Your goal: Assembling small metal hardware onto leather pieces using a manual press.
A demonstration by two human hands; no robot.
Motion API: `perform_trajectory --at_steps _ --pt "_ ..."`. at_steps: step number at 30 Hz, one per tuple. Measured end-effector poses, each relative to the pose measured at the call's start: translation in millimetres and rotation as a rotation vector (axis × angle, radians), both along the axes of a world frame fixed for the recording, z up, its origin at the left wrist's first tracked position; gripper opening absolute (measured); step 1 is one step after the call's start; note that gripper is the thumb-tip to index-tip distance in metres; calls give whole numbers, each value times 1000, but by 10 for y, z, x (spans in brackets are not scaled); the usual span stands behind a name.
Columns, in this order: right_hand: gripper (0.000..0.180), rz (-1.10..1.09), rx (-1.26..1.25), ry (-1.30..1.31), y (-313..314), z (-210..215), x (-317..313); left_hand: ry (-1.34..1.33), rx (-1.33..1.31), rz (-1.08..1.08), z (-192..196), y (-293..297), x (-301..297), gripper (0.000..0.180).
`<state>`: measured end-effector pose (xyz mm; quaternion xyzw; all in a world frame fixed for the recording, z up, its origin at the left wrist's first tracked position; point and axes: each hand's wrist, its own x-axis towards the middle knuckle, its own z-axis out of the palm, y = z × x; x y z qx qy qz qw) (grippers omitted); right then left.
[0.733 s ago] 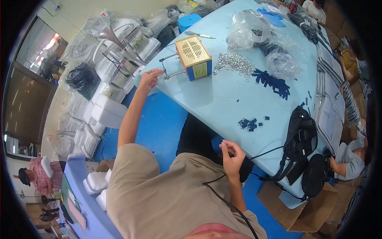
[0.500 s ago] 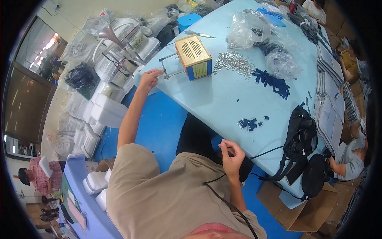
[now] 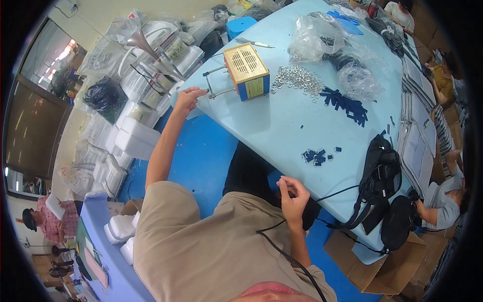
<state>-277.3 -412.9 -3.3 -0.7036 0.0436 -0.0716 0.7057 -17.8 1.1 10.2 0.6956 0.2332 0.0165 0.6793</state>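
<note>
My left hand [image 3: 187,99] is stretched out past the table's left edge. Its thumb and fingers pinch together at the rod ends of a box-shaped device [image 3: 246,70]; whatever they hold is too small to make out. That device has a gold slotted top, blue sides and two metal rods [image 3: 221,92] joined by a crosspiece. Close to the table's front edge, my right hand [image 3: 293,201] is raised with bent fingers and thumb together, their content hidden. Silver metal rings [image 3: 297,80] lie heaped beside the device, next to dark blue strips [image 3: 347,105]. Nearer me sit small blue loops with rings [image 3: 316,157].
A black bag [image 3: 380,176] and its cable lie at the table's right, above an open cardboard box [image 3: 382,261]. Clear plastic bags [image 3: 314,43] stand at the back. Wrapped white packages [image 3: 136,138] crowd the left. Other people are at the right edge and far left.
Both hands keep nearly the same place and pose. The view has shifted very slightly, and the person at the far left has moved a little.
</note>
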Motion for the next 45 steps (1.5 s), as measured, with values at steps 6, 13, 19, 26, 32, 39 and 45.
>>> perform_trajectory --at_steps 6,13,19,26,32,39,45 --pt "10 -5 -13 -21 15 36 47 -63 120 -50 387 -378 -491 38" --pt "9 69 49 -184 164 509 382 -288 -59 -215 845 -1489 -1425 26" --pt "16 120 319 -147 189 729 474 -348 -93 -393 841 -2105 -1785 31" --pt "16 66 348 -218 43 585 365 -405 -4 -599 824 -2431 -1895 26" --pt "12 -101 225 -178 -115 518 387 -414 31 -657 619 -2633 -1817 20" --pt "19 -106 -264 40 -721 200 764 -689 920 -853 304 -2756 -599 19" --pt "31 -132 -665 85 -807 273 863 -708 1840 -804 110 -2847 453 6"
